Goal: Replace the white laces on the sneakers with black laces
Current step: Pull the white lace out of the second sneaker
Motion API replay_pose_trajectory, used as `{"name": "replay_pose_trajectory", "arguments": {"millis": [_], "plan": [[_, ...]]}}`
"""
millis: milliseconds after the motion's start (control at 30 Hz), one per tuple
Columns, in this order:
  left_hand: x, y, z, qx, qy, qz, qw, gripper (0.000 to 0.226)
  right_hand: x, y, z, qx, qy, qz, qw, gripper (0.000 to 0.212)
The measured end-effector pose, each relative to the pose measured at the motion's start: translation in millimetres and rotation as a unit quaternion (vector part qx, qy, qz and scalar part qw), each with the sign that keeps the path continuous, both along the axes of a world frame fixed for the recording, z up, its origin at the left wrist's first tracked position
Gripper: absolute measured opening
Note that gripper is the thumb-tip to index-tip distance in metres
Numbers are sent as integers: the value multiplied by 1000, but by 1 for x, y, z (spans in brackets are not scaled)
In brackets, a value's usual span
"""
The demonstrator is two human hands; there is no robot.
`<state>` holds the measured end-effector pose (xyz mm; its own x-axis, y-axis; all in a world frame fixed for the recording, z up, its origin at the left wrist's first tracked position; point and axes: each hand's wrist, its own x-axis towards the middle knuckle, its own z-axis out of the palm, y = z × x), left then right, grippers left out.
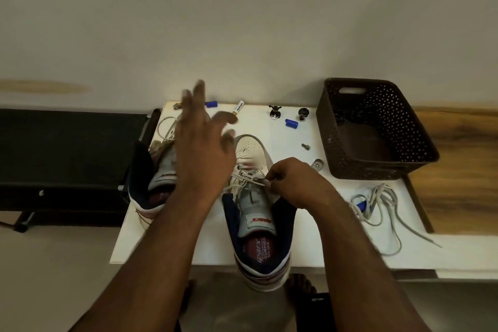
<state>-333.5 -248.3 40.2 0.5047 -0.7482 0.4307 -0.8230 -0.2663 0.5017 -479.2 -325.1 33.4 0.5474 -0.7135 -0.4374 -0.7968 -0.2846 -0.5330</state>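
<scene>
1. Right hand (292, 182) is curled tight, thumb and fingertips pinching the white lace (249, 179) where it crosses the lower eyelets of the near sneaker (256, 213). That is the only grip on anything at the moment.

2. Left hand (200, 143) is raised above the counter (318, 245), fingers spread and blurred, holding nothing. It hangs over the gap between the two shoes.

3. Near sneaker lies with its long axis running straight away from the person: heel hanging over the counter's near edge, toe pointing to the wall. The lace rows cross that axis, left to right.

4. The pinch sits on the right-hand side of the eyelet rows, so the lace runs leftward from the grip across the tongue. My read: the pull to free a row goes to the right and a little upward, away from the shoe's midline.

5. The left hand is the nearer one to the shoe's left flank and toe; it looks best placed to steady the shoe against that pull.

6. Second sneaker (159, 170) stands just left, partly hidden by the left forearm, some white lace looped near its toe.

7. A loose white lace (382, 205) lies heaped on the counter to the right. Something dark and stringy lies in the brown basket (377, 159); possibly the black laces, cannot tell.
</scene>
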Motion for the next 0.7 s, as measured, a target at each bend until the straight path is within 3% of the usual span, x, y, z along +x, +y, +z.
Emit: {"name": "replay_pose_trajectory", "arguments": {"millis": [67,133,267,367,467,533,633,700], "plan": [[-10,-3,-4,150,9,-81,985,17,0,0,0,-4,0,1,1000,21],[-17,-3,-9,279,39,-90,955,25,0,0,0,-7,3,1,1000,21],[-16,-3,-7,313,61,-62,946,21,1,0,0,-1,3,3,1000,21],[-17,-2,1,216,116,-36,969,15,0,-1,-1,-2,1,2,1000,22],[-3,3,13,-44,150,70,985,13,-1,-1,-2,2,1,-2,1000,22],[14,11,16,-202,102,167,960,13,-1,-1,-3,-1,3,-2,1000,22],[20,20,17,-221,38,207,953,42,0,0,-2,-14,3,-8,1000,26],[10,16,17,-176,19,114,978,31,0,2,0,-24,-20,-15,999,36]]}}
